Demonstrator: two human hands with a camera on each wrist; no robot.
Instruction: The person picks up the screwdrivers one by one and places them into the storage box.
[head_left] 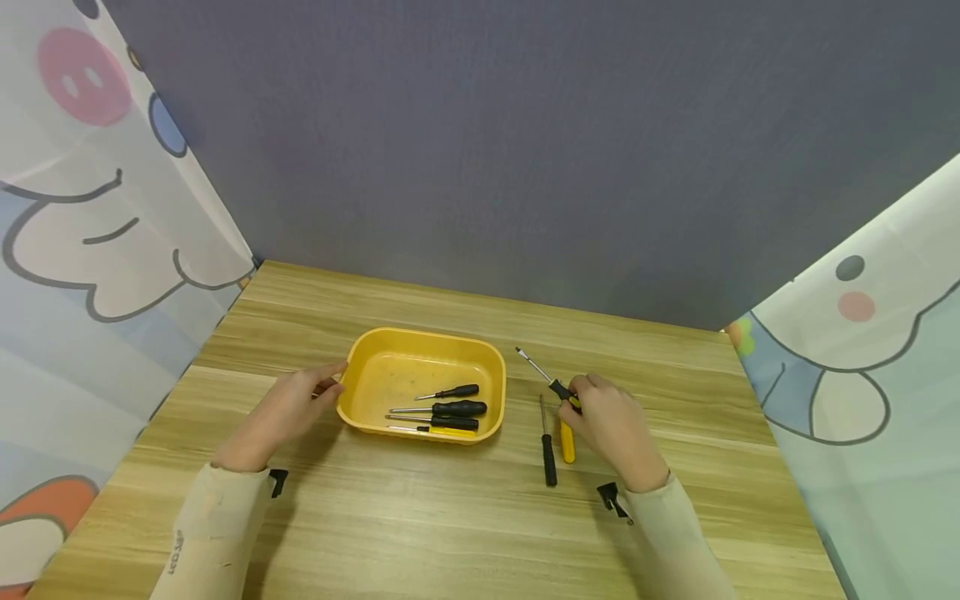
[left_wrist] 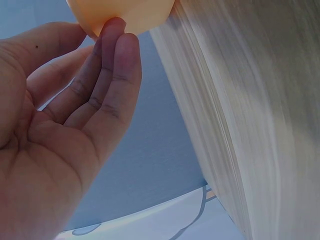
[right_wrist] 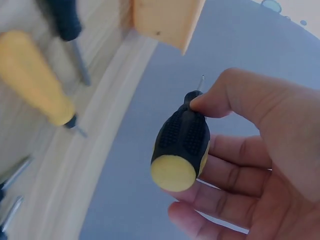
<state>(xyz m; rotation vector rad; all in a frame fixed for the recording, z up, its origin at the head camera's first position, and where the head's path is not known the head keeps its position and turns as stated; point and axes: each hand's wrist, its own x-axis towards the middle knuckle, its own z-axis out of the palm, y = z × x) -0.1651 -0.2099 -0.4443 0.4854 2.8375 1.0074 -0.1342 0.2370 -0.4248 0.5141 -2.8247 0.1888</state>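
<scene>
1. Nearest the camera, the right grip (right_wrist: 260, 145) pinches one black-and-yellow screwdriver (right_wrist: 182, 132).
2. Two screwdrivers lie beside it on the bench (head_left: 405, 533): one black screwdriver (head_left: 549, 458), one yellow screwdriver (head_left: 567, 443).
3. The left grip (head_left: 300, 400), fingers loosely bent, touches one yellow tray (head_left: 382, 383).
4. Inside lie four screwdrivers (head_left: 459, 408): three black-handled, one yellow-handled.
</scene>
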